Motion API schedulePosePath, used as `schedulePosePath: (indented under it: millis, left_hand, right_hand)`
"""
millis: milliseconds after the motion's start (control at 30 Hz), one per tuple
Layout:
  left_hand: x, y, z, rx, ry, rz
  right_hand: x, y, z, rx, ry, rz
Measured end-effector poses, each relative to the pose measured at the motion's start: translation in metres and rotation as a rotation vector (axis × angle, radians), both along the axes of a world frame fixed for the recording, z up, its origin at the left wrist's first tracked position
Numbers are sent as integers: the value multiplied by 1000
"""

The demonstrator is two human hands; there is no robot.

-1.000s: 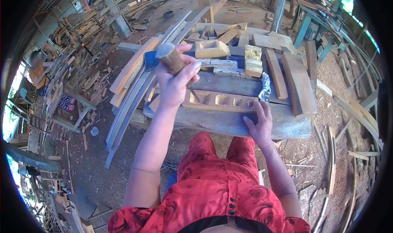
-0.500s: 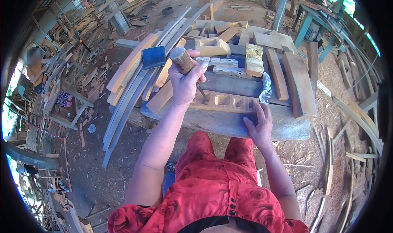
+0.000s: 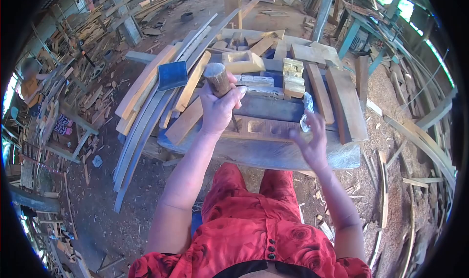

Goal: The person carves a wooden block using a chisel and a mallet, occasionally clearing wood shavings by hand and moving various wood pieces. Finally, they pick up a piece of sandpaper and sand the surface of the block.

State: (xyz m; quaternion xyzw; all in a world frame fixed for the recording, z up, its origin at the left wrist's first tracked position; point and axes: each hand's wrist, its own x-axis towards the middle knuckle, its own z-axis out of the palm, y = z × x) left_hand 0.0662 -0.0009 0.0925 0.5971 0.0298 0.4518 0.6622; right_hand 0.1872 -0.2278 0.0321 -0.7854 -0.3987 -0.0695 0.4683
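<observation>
Upright in my left hand (image 3: 218, 107) is a chisel (image 3: 216, 79), fingers wrapped round its thick wooden handle with a pale, battered top. Its thin blade reaches down to the left end of a wooden workpiece (image 3: 290, 135) with several square recesses cut in a row. My right hand (image 3: 315, 143) hovers over the right end of that workpiece, slightly blurred, fingers apart and holding nothing. Close behind its fingertips stands a crumpled clear plastic piece (image 3: 308, 107).
The workpiece lies on a plank bench (image 3: 337, 156). Behind are a hollowed wooden block (image 3: 243, 62), pale worn blocks (image 3: 293, 77) and offcuts. Long strips (image 3: 141, 131) jut from the bench's left, near a blue rectangular piece (image 3: 172, 76). Boards (image 3: 345, 104) lie right; a person (image 3: 34, 90) is far left.
My right hand has lifted off the workpiece's right end, its fingers now raised. The chisel stays in my left hand at the left recess. The whole view has shifted slightly.
</observation>
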Motion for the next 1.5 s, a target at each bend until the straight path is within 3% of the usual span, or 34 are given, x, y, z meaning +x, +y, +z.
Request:
schedulePosePath:
  millis: [100,167,200,267,400,567,633,700,767,867,1000,1067,1100,1167,1200,1267,1300,1367,1400,1433,1500]
  left_hand:
    - [3,-5,4,-20,10,-10]
    - [5,-7,5,-18,31,-13]
    - [5,-9,8,-17,58,-23]
    - [6,-12,9,-18,80,-28]
    - [9,-16,7,6,103,-29]
    - [9,-18,8,34,98,-72]
    - [8,-18,11,7,137,-87]
    - [8,-19,9,11,122,-68]
    - [11,-18,8,6,117,-38]
    - [14,-19,4,41,164,-49]
    - [12,-25,11,101,141,-70]
    - [13,-26,9,107,132,-54]
    - [15,-24,7,114,123,-47]
    - [18,-17,-5,137,150,-46]
    - [19,-15,-8,157,179,-54]
    - [20,-20,-7,206,144,-27]
    - [21,-25,-8,246,110,-5]
    - [20,-29,-8,230,80,-26]
    - [18,-30,-5,203,107,-41]
    - [16,-29,-2,179,132,-53]
    - [17,-24,-7,196,117,-40]
  right_hand:
    - [30,30,55,-81,40,-60]
    - [59,61,63,-319,-207,-185]
    - [74,80,66,-313,-215,-190]
    - [96,114,63,-727,-57,-343]
    - [116,139,46,-787,112,-276]
    - [109,136,41,-726,162,-414]
    - [142,124,22,-685,103,-412]
    - [174,108,10,-189,557,-41]
    - [158,87,55,66,610,167]
    - [59,57,167,307,402,171]
    - [6,39,225,609,145,298]
    - [-16,25,223,322,308,456]
    - [-26,29,218,158,218,489]
    - [-19,30,210,-325,-347,493]
    - [-23,29,216,-318,-350,495]
    - [-34,28,236,-160,41,429]
    - [-34,28,240,-163,45,433]
    - [-33,26,244,350,232,510]
    - [-37,28,239,419,117,436]
    - [-37,28,232,423,114,439]
    - [-32,29,212,-214,-119,501]
